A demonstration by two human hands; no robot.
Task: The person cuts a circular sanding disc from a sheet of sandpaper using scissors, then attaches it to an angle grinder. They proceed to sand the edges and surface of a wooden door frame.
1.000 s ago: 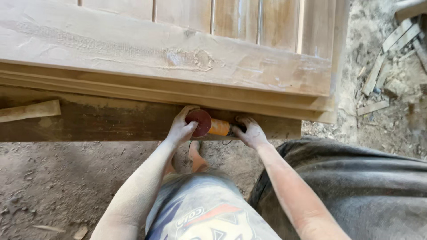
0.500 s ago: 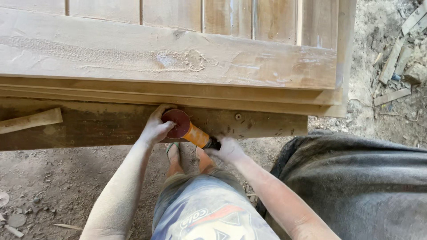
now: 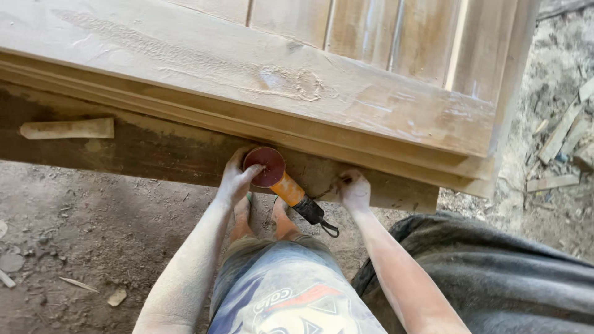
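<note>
A dusty wooden door panel [image 3: 346, 93] lies flat on a dark wooden beam [image 3: 154, 154]. My left hand [image 3: 238, 179] grips the head of an orange angle sander [image 3: 288, 188], whose red disc [image 3: 264, 166] faces up against the beam's front face. The sander's black rear end [image 3: 312, 213] hangs free between my hands. My right hand [image 3: 354, 190] is off the tool and presses against the beam's face to the right of it, with nothing visible in it. My bare feet [image 3: 281, 216] show below the sander.
A loose wooden wedge [image 3: 68, 128] rests on the beam at the left. Offcuts of wood [image 3: 557, 139] lie on the dirt ground at the right. A grey cloth-covered mass [image 3: 495, 278] sits at the lower right, close to my right arm.
My right hand has let go of the sander's rear handle and moved onto the beam. The left hand stays on the sander's head, and the tool now angles down to the right.
</note>
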